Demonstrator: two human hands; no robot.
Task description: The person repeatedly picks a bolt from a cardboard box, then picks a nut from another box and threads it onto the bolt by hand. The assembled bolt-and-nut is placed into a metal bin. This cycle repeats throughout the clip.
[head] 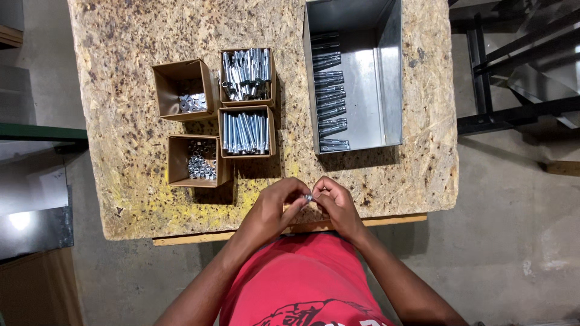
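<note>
My left hand (275, 205) and my right hand (335, 202) meet over the near edge of the chipboard table (133, 181). Between their fingertips sits a small silvery metal part (308, 197), pinched from both sides; most of it is hidden by my fingers. Just beyond my hands stand several small cardboard boxes: one with long silver bolts (245, 133), one with metal sleeves (246, 75), one with nuts (199, 160) and one with washers (188, 96).
A grey metal tray (374, 72) at the far right of the table holds a row of assembled bolts along its left side. Dark metal racking (513, 72) stands to the right on the concrete floor. Boards and a panel lie on the left.
</note>
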